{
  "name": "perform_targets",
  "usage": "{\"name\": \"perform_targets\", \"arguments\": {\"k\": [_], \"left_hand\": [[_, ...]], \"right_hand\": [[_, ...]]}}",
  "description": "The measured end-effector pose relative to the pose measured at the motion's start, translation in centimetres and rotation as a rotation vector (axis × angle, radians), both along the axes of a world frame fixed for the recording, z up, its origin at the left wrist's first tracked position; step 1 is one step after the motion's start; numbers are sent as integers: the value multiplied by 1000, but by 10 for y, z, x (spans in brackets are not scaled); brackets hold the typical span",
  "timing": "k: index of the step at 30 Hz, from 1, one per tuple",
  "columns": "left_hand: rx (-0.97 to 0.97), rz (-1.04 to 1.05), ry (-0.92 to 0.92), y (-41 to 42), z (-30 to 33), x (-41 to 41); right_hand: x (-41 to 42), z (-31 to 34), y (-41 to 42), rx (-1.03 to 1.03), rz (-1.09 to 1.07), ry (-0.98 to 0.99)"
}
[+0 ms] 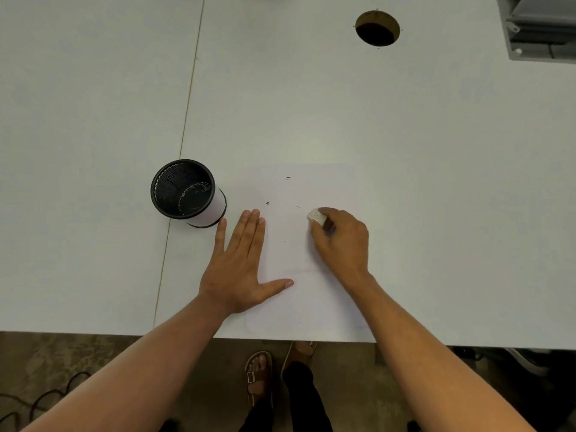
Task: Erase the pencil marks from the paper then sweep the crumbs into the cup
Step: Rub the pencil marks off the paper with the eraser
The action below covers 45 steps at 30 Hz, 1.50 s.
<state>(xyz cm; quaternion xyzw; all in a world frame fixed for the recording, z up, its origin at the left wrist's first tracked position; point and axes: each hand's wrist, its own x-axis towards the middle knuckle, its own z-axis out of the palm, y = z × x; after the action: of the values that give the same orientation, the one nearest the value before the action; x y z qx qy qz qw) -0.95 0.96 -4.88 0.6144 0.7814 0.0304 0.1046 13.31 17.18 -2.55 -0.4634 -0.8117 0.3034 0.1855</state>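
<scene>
A white sheet of paper (pixel 311 300) lies flat near the table's front edge. A few dark eraser crumbs (pixel 267 203) and short pencil marks (pixel 287 178) dot its upper half. My left hand (pixel 238 266) presses flat on the sheet's left edge, fingers spread. My right hand (pixel 341 241) grips a white eraser (pixel 316 216), its tip on the paper right of centre. A black mesh cup (pixel 184 190) stands just left of the paper, beyond my left fingertips.
The white table (pixel 311 104) has a seam (pixel 187 120) running down its left part and a round cable hole (pixel 377 28) at the back. A grey box (pixel 542 26) sits at the far right corner. Below the table's front edge I see sandalled feet (pixel 260 378).
</scene>
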Motion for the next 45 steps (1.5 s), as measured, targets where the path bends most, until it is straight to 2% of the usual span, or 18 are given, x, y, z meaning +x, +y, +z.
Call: {"name": "perform_targets", "arguments": {"k": [3, 8, 10, 14, 20, 25, 30, 32, 36, 42, 45], "left_hand": [[-1, 1, 5, -1, 0, 0], [4, -14, 9, -1, -2, -1], [3, -14, 17, -1, -2, -1], [-9, -8, 23, 0, -2, -1], [-3, -15, 12, -1, -3, -1], [-6, -5, 19, -1, -3, 0], [-7, -12, -9, -2, -5, -2], [-7, -5, 3, -2, -4, -2], [0, 5, 15, -1, -3, 0], [-6, 5, 13, -1, -4, 0], [-12, 7, 23, -1, -4, 0]], "right_hand": [[1, 2, -22, -2, 56, 19], [18, 7, -65, -43, 371, -39], [15, 7, -48, -31, 364, -45], [7, 6, -22, 5, 192, -6], [12, 11, -52, -122, 417, -60], [-9, 9, -20, -67, 184, -33], [4, 16, -61, -169, 463, -84], [3, 15, -45, -148, 392, -86], [4, 11, -10, -110, 29, -10], [24, 14, -52, -138, 320, -95], [38, 11, -22, -98, 93, -33]]}}
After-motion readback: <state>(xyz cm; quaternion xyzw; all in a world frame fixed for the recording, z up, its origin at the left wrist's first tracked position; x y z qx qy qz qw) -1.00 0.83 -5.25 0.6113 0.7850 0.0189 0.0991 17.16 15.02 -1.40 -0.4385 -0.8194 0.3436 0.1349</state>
